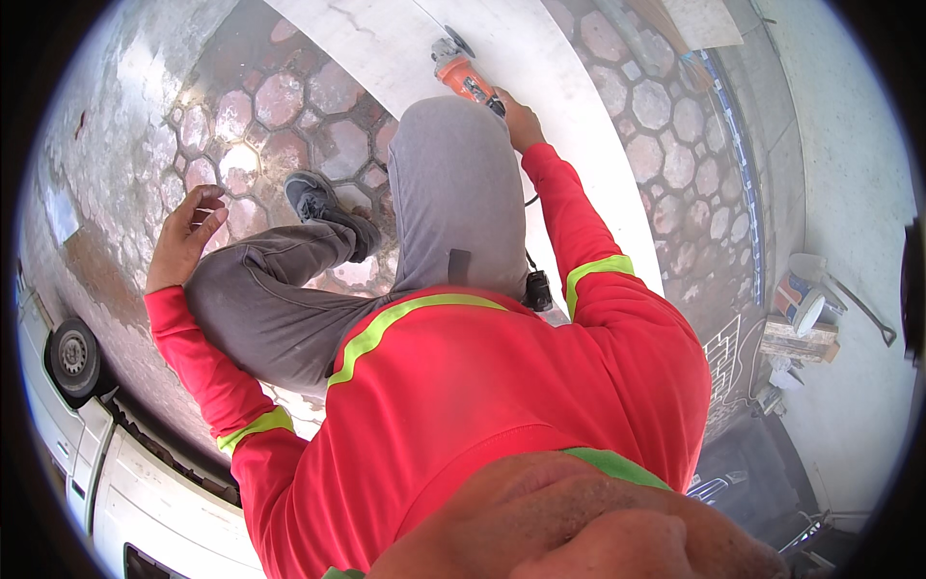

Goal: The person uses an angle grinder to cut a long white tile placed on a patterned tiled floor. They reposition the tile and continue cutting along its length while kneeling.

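My right hand (519, 122) is wrapped round the rear of an orange angle grinder (465, 79). The grinder's grey head and thin disc point away from me, at a long white panel (574, 106); whether the disc touches it I cannot tell. A thin dark line runs in the panel near the disc. Out to the left, my left hand (183, 236) hangs above my bent knee with its fingers loosely curled and apart, holding nothing. A black cord and plug (537, 289) show beside my right thigh.
Hexagonal paving (280, 101) spreads under the panel and my shoe. A white vehicle (145, 492) stands at the lower left. By the right wall are a bucket (799, 301), a shovel (861, 307) and a wooden block (799, 340).
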`<state>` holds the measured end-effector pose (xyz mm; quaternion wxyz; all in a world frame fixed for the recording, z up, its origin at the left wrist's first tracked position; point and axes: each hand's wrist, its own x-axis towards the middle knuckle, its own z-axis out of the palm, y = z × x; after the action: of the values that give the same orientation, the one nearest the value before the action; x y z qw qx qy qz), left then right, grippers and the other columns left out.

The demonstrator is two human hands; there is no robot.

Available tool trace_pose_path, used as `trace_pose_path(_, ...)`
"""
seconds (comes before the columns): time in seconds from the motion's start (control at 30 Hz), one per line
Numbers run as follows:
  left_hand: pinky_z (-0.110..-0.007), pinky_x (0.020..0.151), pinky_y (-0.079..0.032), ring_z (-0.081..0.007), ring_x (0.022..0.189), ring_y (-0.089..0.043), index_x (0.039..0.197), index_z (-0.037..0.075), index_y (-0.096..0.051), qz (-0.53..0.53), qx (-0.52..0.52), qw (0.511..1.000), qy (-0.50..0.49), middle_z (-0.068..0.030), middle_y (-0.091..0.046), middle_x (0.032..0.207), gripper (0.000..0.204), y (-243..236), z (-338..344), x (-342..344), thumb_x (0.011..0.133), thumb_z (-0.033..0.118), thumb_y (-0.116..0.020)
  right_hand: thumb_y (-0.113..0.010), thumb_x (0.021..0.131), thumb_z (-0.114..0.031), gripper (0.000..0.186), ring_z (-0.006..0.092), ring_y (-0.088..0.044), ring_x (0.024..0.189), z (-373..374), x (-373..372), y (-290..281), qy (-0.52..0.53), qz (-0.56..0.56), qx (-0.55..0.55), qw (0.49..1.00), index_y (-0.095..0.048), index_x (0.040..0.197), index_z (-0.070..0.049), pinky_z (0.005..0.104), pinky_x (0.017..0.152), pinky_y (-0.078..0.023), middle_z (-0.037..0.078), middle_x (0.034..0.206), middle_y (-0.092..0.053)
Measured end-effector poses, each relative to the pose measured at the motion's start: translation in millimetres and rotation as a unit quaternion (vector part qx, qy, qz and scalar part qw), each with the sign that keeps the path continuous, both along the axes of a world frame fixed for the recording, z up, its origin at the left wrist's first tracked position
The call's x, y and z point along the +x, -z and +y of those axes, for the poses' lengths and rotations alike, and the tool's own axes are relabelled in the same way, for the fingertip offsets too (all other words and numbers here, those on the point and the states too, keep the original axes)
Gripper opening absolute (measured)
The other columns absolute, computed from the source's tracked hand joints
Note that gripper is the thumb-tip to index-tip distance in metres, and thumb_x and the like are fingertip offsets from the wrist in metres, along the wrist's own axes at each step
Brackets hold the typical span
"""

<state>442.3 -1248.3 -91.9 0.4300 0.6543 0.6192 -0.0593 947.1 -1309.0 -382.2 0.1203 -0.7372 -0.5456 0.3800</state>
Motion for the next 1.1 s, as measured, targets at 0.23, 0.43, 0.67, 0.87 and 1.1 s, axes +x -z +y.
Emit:
trace_pose_path(0.23,-0.034,0.086,-0.051,-0.0192,0.094,-0.067,0.127,0.005,-0.058,0.007,-0.001,1.0,0.002,-0.0118,-0.068,0.108,0.038,-2.6,1.6,4.7,0.098,0.028,-0.067,-0.066,0.079,-0.064,0.084,0.0301,-0.072,0.066,-8.1,4.2,-1.0,0.001,-0.007,-0.008,1.0,-0.049,0.145,-0.015,0.0408,0.069,-0.057,0.018,0.087,-0.074)
trace_pose_path(0.43,-0.034,0.086,-0.051,-0.0194,0.094,-0.067,0.127,0.005,-0.058,0.01,0.0,1.0,0.007,-0.0121,-0.068,0.108,0.038,-2.3,3.4,8.1,0.098,0.028,-0.066,-0.065,0.079,-0.066,0.086,0.0318,-0.073,0.069,-12.9,8.1,-1.1,-0.004,-0.017,-0.015,1.0,-0.048,0.146,-0.014,0.0417,0.071,-0.058,0.018,0.087,-0.074)
trace_pose_path(0.67,-0.034,0.086,-0.051,-0.0197,0.095,-0.067,0.127,0.004,-0.057,-0.01,-0.002,1.0,0.01,-0.0123,-0.068,0.108,0.039,-1.0,4.1,7.9,0.098,0.029,-0.066,-0.066,0.08,-0.064,0.082,0.0305,-0.072,0.065,-12.8,5.9,-8.2,0.01,-0.003,-0.017,1.0,-0.05,0.144,-0.015,0.0406,0.068,-0.057,0.017,0.084,-0.074)
trace_pose_path(0.87,-0.034,0.087,-0.051,-0.0196,0.095,-0.067,0.127,0.004,-0.058,-0.024,-0.005,1.0,0.004,-0.0122,-0.068,0.108,0.039,2.0,0.8,4.4,0.098,0.029,-0.066,-0.069,0.08,-0.058,0.078,0.0291,-0.071,0.063,-17.6,6.9,-5.3,0.015,0.005,-0.004,1.0,-0.051,0.143,-0.016,0.0405,0.065,-0.057,0.016,0.083,-0.073)
trace_pose_path(1.1,-0.033,0.087,-0.051,-0.0189,0.095,-0.066,0.128,0.005,-0.058,-0.002,-0.001,1.0,0.002,-0.0118,-0.068,0.108,0.039,3.0,-4.2,0.2,0.098,0.028,-0.067,-0.071,0.079,-0.049,0.075,0.0288,-0.071,0.062,-33.1,8.9,-9.4,0.012,-0.001,-0.006,1.0,-0.05,0.143,-0.016,0.0397,0.065,-0.057,0.015,0.083,-0.073)
